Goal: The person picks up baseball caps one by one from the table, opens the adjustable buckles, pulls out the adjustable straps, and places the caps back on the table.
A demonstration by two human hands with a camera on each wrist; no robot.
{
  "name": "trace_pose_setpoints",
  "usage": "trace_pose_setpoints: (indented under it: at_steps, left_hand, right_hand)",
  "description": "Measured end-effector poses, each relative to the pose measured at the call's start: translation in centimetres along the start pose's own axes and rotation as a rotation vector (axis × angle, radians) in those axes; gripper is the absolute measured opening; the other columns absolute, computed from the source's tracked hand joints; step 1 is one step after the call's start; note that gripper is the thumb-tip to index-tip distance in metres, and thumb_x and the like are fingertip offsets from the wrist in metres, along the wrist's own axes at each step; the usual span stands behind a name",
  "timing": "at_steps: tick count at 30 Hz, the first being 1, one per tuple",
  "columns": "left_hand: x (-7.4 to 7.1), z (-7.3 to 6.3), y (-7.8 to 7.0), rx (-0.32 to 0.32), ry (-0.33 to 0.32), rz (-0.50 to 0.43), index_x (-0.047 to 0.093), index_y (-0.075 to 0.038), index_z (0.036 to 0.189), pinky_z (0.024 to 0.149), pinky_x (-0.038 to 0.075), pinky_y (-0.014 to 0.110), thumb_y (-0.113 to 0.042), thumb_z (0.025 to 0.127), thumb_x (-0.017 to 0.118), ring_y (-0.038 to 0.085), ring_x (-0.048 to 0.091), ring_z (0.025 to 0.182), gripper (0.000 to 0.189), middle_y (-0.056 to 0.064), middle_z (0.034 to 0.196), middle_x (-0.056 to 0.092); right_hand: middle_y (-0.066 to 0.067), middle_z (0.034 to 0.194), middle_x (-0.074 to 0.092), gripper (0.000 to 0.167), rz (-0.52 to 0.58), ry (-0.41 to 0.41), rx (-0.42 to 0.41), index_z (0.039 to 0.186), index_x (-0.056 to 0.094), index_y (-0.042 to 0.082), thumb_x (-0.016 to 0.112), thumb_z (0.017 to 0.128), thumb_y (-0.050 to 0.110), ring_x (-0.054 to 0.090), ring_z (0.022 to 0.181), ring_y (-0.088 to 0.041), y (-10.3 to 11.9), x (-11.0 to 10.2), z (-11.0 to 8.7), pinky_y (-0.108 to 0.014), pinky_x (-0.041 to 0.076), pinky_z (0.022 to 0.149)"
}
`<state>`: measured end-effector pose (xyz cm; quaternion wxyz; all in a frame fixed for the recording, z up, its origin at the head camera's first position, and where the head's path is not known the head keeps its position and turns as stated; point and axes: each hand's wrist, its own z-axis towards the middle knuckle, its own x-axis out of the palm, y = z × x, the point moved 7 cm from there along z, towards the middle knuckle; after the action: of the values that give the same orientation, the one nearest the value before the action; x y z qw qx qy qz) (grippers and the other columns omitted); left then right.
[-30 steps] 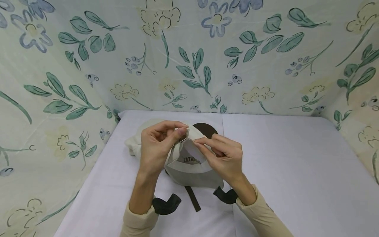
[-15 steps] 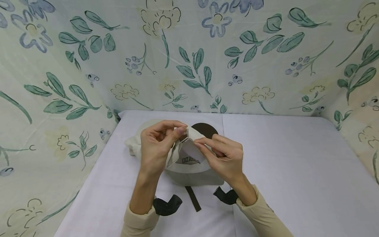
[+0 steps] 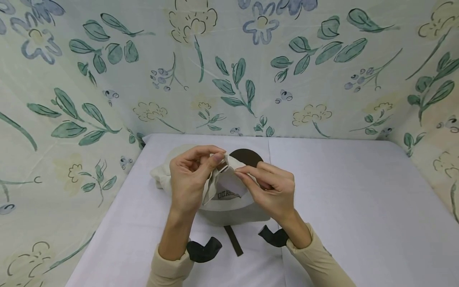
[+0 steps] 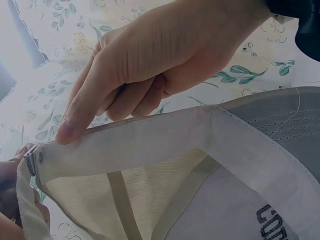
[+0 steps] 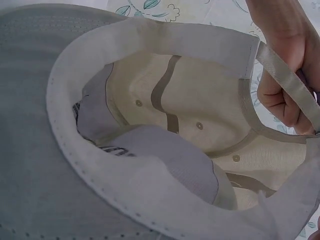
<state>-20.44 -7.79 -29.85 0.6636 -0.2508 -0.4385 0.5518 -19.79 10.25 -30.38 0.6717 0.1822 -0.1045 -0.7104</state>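
A cream baseball cap with a grey brim is held up between both hands, its inside facing me. My left hand pinches the back of the cap beside a small metal buckle. In the left wrist view, that thumb presses the white sweatband close to the buckle. My right hand pinches the closure's other side between thumb and forefinger. The right wrist view shows the narrow back strap and the cap's lining. Dark lettering marks the front panel inside.
Behind the hands lie a dark brown rounded piece and cream fabric on the white-covered table. A dark strip lies in front of the cap. Floral cloth hangs around the table.
The buckle and the cap's back edge have shifted slightly to the left, and the lettering inside has moved left too. Both hands keep their pinch and have barely moved.
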Motion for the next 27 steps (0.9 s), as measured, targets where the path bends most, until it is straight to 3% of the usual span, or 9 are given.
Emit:
trace_pose_setpoints:
  at_steps: [6,15,21,27]
  left_hand:
    - [0.13,-0.02,-0.04,0.016,-0.002,-0.006,0.080,-0.013,0.091,0.054,0.046,0.015,0.005,0.091,0.074,0.006,0.035,0.049,0.019,-0.001,0.055,0.054]
    - [0.23,-0.07,-0.23,0.057,-0.024,-0.005,0.081,-0.013,0.091,0.049,0.040,0.015,0.005,0.090,0.075,0.007,0.033,0.047,0.018,-0.001,0.053,0.051]
    - [0.22,-0.13,-0.37,0.090,-0.040,-0.012,0.081,-0.012,0.092,0.043,0.028,0.019,0.005,0.090,0.075,0.008,0.030,0.047,0.018,-0.002,0.054,0.052]
    - [0.26,-0.12,-0.39,0.105,-0.053,-0.031,0.080,-0.007,0.091,0.043,0.029,0.018,0.006,0.090,0.075,0.007,0.030,0.047,0.014,-0.002,0.054,0.053]
  right_hand:
    - [0.005,0.054,0.030,0.018,0.005,-0.003,0.003,0.087,0.081,-0.001,0.079,0.093,0.015,0.024,0.050,-0.002,0.02,-0.05,0.00,-0.014,0.018,0.048]
    - [0.004,0.054,0.031,0.017,0.013,-0.002,0.007,0.087,0.081,-0.002,0.079,0.093,0.014,0.026,0.050,-0.002,0.01,-0.08,0.06,-0.013,0.020,0.048]
    - [0.002,0.053,0.032,0.017,0.016,0.004,0.012,0.087,0.080,-0.002,0.078,0.094,0.014,0.026,0.050,-0.002,0.04,-0.01,0.08,-0.014,0.021,0.047]
    - [0.001,0.053,0.032,0.018,0.006,0.005,0.011,0.087,0.080,-0.002,0.078,0.094,0.015,0.026,0.050,-0.002,0.09,-0.02,0.12,-0.014,0.021,0.047]
